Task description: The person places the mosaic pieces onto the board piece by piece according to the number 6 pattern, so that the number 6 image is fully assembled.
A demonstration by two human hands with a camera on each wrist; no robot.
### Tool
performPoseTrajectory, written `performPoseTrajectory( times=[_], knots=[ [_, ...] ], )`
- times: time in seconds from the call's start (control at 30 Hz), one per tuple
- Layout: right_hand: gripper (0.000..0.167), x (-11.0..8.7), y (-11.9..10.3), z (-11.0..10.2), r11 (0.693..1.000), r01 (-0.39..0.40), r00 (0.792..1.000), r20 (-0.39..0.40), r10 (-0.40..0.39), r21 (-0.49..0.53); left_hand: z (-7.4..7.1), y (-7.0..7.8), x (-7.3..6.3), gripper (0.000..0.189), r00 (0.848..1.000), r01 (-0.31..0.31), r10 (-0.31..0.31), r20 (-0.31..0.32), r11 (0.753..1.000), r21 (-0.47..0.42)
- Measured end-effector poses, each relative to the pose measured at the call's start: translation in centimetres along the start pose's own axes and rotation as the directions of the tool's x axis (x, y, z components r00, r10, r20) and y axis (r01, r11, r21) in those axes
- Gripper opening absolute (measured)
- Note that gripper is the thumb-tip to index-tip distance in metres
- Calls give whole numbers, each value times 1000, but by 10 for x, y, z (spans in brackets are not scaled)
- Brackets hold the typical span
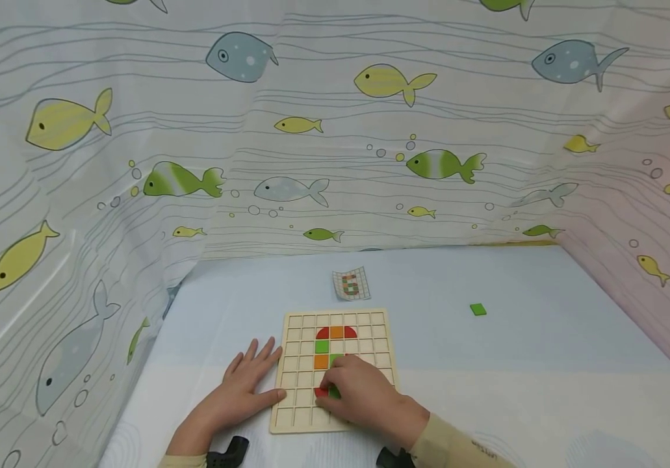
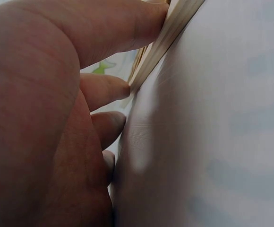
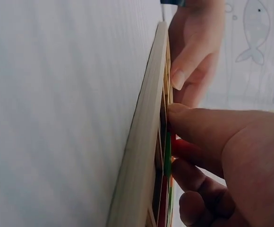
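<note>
A square wooden grid board [image 1: 299,416] lies on the table in the head view, with red, orange and green pieces in its cells. My left hand [image 1: 247,390] is spread at the board's left side, thumb on its edge and fingertips by the rim. Over the board's lower middle, my right hand [image 1: 360,393] pinches a small red piece [image 1: 320,392] between thumb and fingers. Beside it, a green piece [image 1: 335,392] shows under the fingers. An orange piece [image 1: 321,361] and a green square [image 1: 322,346] sit above. The right hand hides some cells.
Behind the board lies a small pattern card [image 1: 358,294] with a coloured grid figure. One loose green tile [image 1: 477,309] is on the table to the right. A fish-print curtain [image 1: 335,149] surrounds the table at the back and sides.
</note>
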State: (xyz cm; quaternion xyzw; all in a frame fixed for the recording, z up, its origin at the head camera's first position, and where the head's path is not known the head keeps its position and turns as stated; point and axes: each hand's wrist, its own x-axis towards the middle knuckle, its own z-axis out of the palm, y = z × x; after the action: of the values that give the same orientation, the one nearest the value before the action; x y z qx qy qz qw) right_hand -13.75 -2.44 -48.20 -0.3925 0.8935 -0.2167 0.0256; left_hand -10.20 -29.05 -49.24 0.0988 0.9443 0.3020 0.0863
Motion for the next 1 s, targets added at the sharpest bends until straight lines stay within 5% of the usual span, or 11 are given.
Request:
performPoseTrajectory(
  times=[0.63, 1.0],
  knots=[
    [19, -3, 1, -2, 999, 21, 1000, -21, -22, -45, 0, 1, 2, 84, 1000, 10, -11, 9, 1000, 10],
    [39, -20, 22, -12, 992, 36, 999, -45, -31, 124, 1, 0, 2, 84, 1000, 13, -13, -2, 1000, 16]
  ],
)
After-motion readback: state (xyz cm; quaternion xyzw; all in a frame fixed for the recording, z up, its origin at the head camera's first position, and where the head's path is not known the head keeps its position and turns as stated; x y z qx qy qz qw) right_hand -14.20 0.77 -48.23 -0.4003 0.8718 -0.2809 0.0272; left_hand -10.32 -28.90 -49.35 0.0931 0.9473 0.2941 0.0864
